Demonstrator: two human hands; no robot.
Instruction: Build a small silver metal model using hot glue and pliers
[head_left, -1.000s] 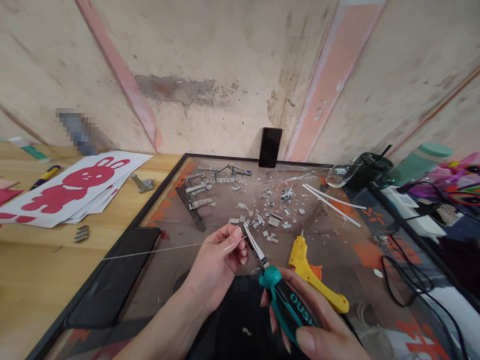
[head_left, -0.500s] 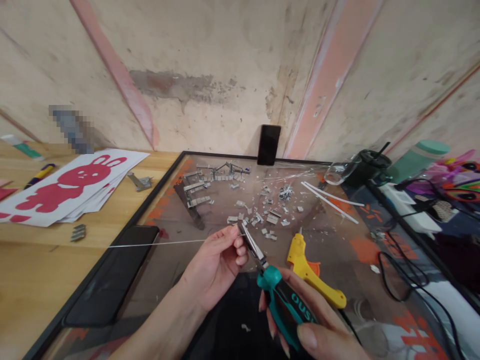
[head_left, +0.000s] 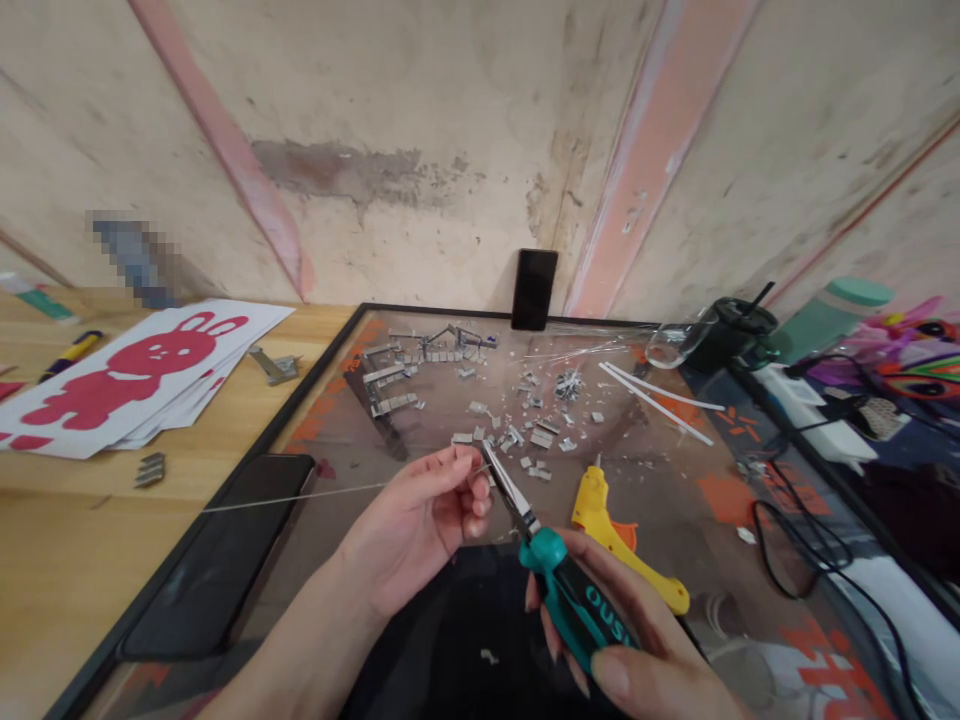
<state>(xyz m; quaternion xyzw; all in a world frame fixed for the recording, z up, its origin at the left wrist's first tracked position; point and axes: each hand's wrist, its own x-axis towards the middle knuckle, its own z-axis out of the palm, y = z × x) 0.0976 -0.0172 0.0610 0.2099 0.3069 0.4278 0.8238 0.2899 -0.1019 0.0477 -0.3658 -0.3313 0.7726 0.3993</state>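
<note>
Between its thumb and fingers, my left hand (head_left: pixel 420 510) pinches a thin pale wire (head_left: pixel 330 492) near its end; the wire trails off leftward past the table's frame. My right hand (head_left: pixel 622 620) is wrapped round the teal and black handles of long-nosed pliers (head_left: pixel 514 495). Their jaws point up and to the left, and the tips meet the wire just past my left fingertips. Whether the jaws are fully closed on it is too small to tell. Small bent metal pieces (head_left: pixel 541 435) lie scattered beyond the plier tips.
A yellow glue gun (head_left: pixel 607 530) lies right of the pliers. One black phone (head_left: pixel 217 560) lies at left; another phone (head_left: pixel 534 290) leans on the wall. Linked metal strips (head_left: pixel 394 375) and white sticks (head_left: pixel 660 405) lie farther back. Rabbit-print papers (head_left: pixel 157 360) are on the wooden surface.
My left hand has shifted slightly left and its fingers have loosened a little. The pliers' handles have moved slightly right, and the view has turned a little.
</note>
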